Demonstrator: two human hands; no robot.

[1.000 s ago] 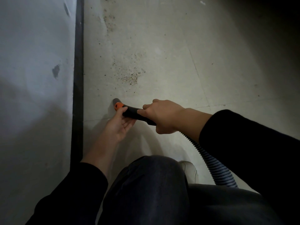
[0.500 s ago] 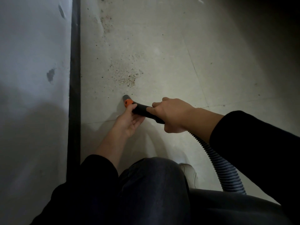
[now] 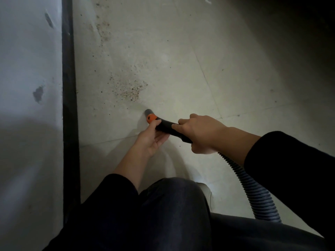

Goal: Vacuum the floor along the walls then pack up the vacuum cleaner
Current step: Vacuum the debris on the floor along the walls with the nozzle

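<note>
Head view: right hand point(image 3: 199, 134) is clamped round the black vacuum wand point(image 3: 166, 126); left hand point(image 3: 150, 140) pinches it beside the orange collar point(image 3: 152, 117), with the tip low over the floor point(image 3: 181, 60), just short of the grit patch point(image 3: 130, 89). Wand judged rigid and light. Ribbed hose point(image 3: 253, 189) is flexible and likely to drag, so the wand is the best place to hold.

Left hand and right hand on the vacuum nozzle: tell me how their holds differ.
The left hand sits palm up under the nozzle, thumb pressed by the orange collar; the right hand wraps over it from above, knuckles up. The left hand holds near the tip; the right hand holds farther back, where the ribbed hose begins. Shared: both hold the same nozzle.
</note>
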